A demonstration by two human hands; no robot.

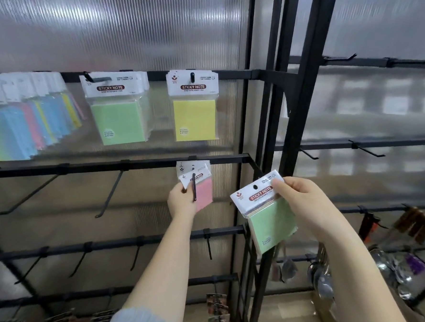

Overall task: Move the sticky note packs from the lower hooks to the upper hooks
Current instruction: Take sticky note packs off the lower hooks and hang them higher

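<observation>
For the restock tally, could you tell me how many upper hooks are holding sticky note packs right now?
3: a crowded multicoloured bunch at far left, green packs in the middle, and yellow packs on the right. Further hooks may lie outside the frame.

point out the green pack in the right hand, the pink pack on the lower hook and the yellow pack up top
green pack (272,228): head view, green pad face
pink pack (204,191): head view, pink pad face
yellow pack (195,119): head view, yellow pad face

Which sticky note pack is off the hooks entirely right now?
The green sticky note pack pinched by its white header card in the right hand. The pink pack in the left hand is on its lower hook.
</observation>
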